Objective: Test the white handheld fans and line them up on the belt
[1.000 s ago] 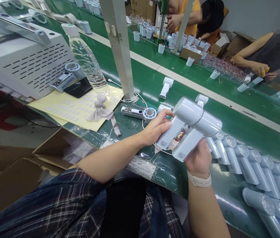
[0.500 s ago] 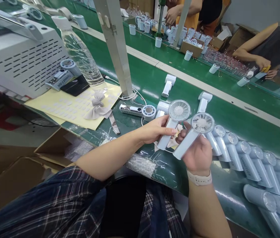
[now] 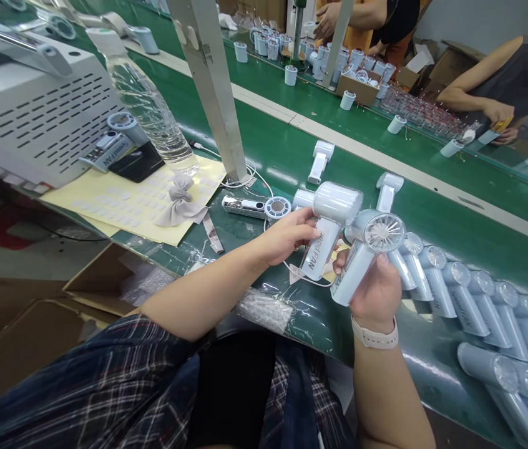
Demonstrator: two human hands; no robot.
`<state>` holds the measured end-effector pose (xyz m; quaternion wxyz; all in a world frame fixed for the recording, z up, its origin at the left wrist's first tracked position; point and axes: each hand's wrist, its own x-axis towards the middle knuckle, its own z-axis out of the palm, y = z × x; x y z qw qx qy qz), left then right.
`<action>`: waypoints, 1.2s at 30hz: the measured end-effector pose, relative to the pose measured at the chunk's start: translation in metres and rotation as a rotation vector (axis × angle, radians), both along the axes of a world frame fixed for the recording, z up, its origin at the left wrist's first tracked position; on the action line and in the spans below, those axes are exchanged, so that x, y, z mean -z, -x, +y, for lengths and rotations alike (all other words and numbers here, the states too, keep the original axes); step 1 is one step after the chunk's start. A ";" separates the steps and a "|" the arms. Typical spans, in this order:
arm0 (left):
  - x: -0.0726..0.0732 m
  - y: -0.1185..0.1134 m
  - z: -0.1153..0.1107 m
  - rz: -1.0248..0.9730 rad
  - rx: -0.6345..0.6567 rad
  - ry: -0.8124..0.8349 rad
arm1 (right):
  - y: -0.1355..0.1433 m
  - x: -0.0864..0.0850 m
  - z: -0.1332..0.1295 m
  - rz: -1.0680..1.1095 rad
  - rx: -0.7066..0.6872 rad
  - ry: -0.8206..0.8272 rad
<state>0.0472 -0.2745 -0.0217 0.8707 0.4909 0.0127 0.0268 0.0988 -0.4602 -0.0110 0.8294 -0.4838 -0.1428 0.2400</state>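
My left hand [image 3: 292,236] is closed around the handle of one pale blue handheld fan [image 3: 337,202], its head turned side-on and "Speed FAN" lettering showing on the handle. In my right hand [image 3: 379,284] is a second handheld fan [image 3: 355,269], tilted, with its round clear grille facing up toward me. The two fans are held side by side above the bench. Just left of them lies another fan with a chrome-like handle [image 3: 244,206], and a white cable runs below my left hand.
Rows of fans [image 3: 467,302] lie at the right. Two more [image 3: 321,161] [image 3: 389,190] rest on the green bench [image 3: 273,163]. A metal post [image 3: 215,87], water bottle [image 3: 146,103], yellow sticker sheet [image 3: 146,218] and white machine [image 3: 34,106] stand left. Co-workers' hands [image 3: 498,112] work across the bench.
Both fans have been turned in my hands. The left one now shows its side and lettering instead of its grille; lettering has come into view on the right one's handle too.
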 end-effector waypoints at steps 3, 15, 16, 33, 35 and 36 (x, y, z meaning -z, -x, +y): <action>-0.001 0.000 0.000 -0.034 -0.019 -0.064 | -0.002 0.002 -0.005 -0.002 -0.023 0.017; -0.006 0.003 0.001 0.001 0.033 -0.105 | -0.006 -0.003 0.003 0.095 0.195 -0.017; -0.006 0.003 0.000 0.010 0.027 -0.108 | -0.006 -0.003 0.003 0.104 0.194 -0.010; -0.007 0.002 0.003 -0.014 -0.043 -0.282 | -0.010 0.009 -0.003 -0.066 0.187 0.112; -0.006 0.003 0.002 -0.166 -0.131 -0.467 | -0.010 0.007 -0.011 -0.350 0.203 0.197; -0.005 0.003 0.002 -0.264 -0.200 -0.575 | -0.010 0.006 -0.015 -0.512 0.195 0.241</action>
